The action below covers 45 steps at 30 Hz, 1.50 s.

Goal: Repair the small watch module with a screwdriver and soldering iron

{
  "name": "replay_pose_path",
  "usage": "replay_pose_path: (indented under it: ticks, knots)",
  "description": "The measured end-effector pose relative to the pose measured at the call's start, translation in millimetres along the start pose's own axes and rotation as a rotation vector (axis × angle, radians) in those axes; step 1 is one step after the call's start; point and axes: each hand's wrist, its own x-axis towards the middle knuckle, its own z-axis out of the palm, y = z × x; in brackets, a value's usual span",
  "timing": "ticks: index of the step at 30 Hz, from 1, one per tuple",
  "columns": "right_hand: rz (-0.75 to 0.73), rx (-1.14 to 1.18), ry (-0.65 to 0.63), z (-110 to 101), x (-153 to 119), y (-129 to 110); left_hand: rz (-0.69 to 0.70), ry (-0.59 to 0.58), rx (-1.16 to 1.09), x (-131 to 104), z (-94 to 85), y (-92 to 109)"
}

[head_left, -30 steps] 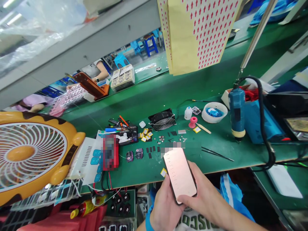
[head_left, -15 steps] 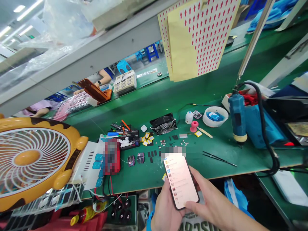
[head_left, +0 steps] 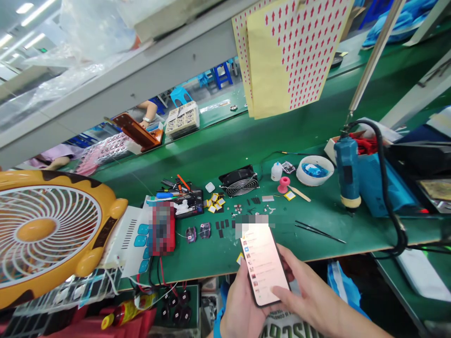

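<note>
A smartphone [head_left: 264,267] with a lit screen showing a list is held upright in front of me, over the bench's front edge. My left hand [head_left: 241,298] is wrapped around its left side and lower back. On the right side, my right hand [head_left: 299,281] grips the edge with its fingers behind, and its thumb lies over the lower screen. A blurred patch covers the phone's top. Just beyond it, small black pieces [head_left: 221,225] lie on the green bench [head_left: 204,260]. A yellow-edged piece [head_left: 240,258] shows beside the phone's left edge.
An orange fan [head_left: 49,234] and a red meter [head_left: 169,230] stand at left. Black tweezers [head_left: 319,231] lie at right, below a hanging blue electric screwdriver [head_left: 347,169]. A white bowl [head_left: 314,171], a pink spool [head_left: 283,184] and a black cooling fan [head_left: 239,180] sit farther back. Another person's arm [head_left: 150,111] shows beyond.
My right thumb has moved up a little from the phone's bottom edge onto the lower screen. The phone stays in both hands. Across the bench, the other person's arm has shifted slightly.
</note>
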Motion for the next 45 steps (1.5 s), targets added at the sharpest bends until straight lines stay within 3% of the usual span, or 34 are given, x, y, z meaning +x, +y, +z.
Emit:
replay_pose_path:
  ticks: [5,10,14,20,24,28,31,39,45]
  knots:
    - [0.039,0.015,-0.079,-1.5,0.0,1.3,-0.006,-0.024,0.02,2.3,-3.7,-2.5]
    - [0.057,0.093,-0.064,2.7,-1.8,-6.8,-0.013,-0.044,0.089,-6.1,6.2,6.3]
    - [0.054,0.017,-0.034,4.3,0.3,-13.6,-0.02,-0.009,0.068,-8.1,9.3,7.9]
    - [0.057,0.007,-0.086,1.8,3.8,-15.5,-0.009,0.035,0.014,-1.1,3.6,-0.8]
    - [0.075,-0.021,-0.037,5.3,-1.8,-4.6,-0.007,0.009,0.012,-0.4,1.8,-2.2]
    - [0.056,0.096,0.089,11.0,-7.3,9.4,-0.022,-0.073,-0.024,2.2,0.4,-3.1]
    - [0.039,0.061,0.055,13.8,-6.3,11.8,-0.034,-0.108,-0.045,3.5,-0.5,-5.1]
    - [0.06,0.123,0.168,29.3,-6.1,7.5,-0.03,-0.075,-0.049,0.6,-1.1,-7.5]
    - [0.114,0.14,0.113,29.6,-5.5,2.0,-0.03,-0.033,-0.033,0.9,-1.7,-6.5]
